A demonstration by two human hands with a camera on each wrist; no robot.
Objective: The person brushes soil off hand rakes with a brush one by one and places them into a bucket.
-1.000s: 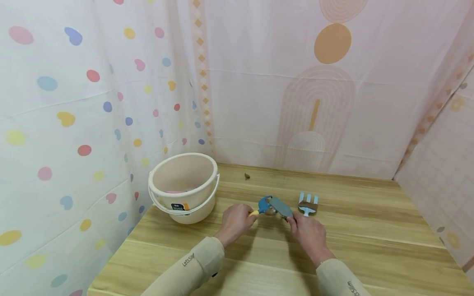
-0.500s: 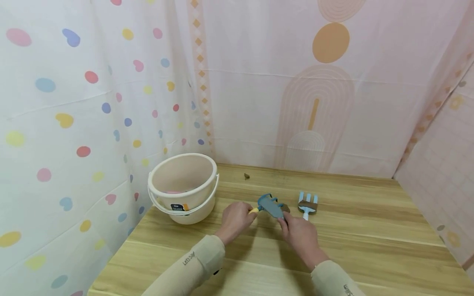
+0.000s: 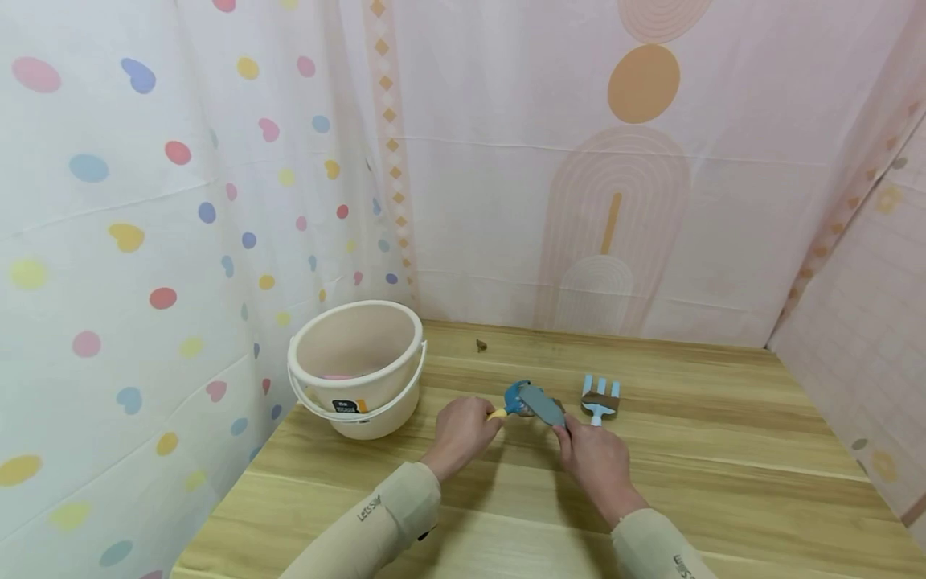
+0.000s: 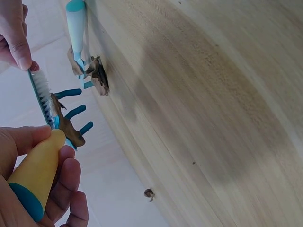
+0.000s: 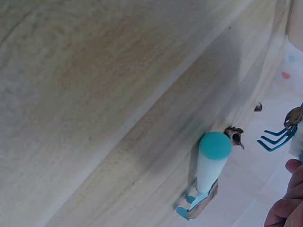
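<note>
While a white cloth printed with coloured dots hangs at the far left, a cream plastic bucket with a white handle and a dark label stands beside it on the wood-grain desk; something pink lies inside (its shape is mostly hidden). Next comes the left hand, its fingers curled round the yellow grip of a small blue three-pronged rake, held up above the desk. Behind, near the far edge, sits a little brown scrap. The rake's head carries brown matter, and against it lie the white bristles of a flat, grey-backed brush. A curled brown clump rests on the desk just right of the brush. The right hand pinches the brush's near end between thumb and fingers. Rightmost, a light-blue plastic fork with a brown-smeared head lies on the desk, touched by neither hand.
</note>
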